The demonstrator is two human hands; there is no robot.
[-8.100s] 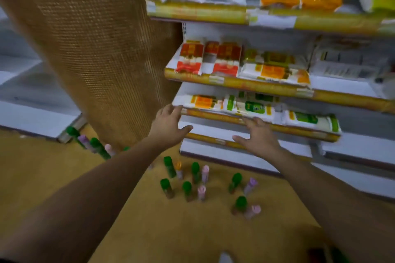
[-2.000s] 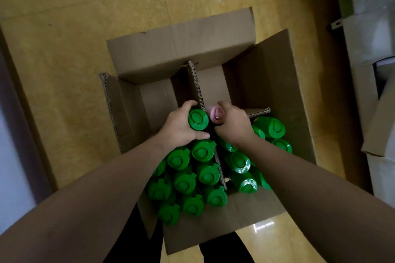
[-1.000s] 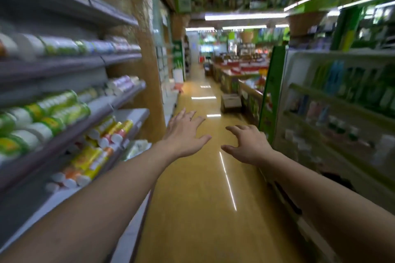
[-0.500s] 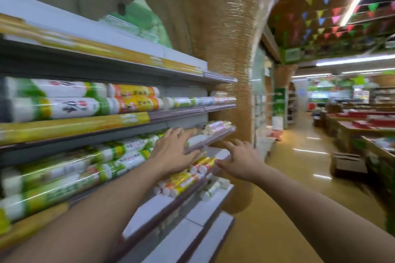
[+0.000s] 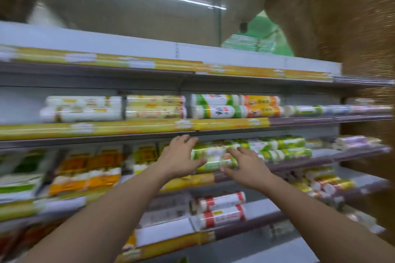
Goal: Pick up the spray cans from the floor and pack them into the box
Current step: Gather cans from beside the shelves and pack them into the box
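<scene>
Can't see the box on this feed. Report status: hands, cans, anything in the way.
Both empty: left hand open, right hand open, raised before the shelves. No spray cans, no box in view. Stocked shelves fill the frame, blurred.

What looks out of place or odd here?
Nothing on the shelves looks spilled or damaged, though blur hides detail. Odd for the job: left hand and right hand are open and empty, with no cans or box in view.

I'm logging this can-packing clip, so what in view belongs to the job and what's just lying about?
Job: left hand, right hand, both open and empty; nothing else of it in view.
Lying about: shelves, wrapped rolls, woven pillar.
</scene>
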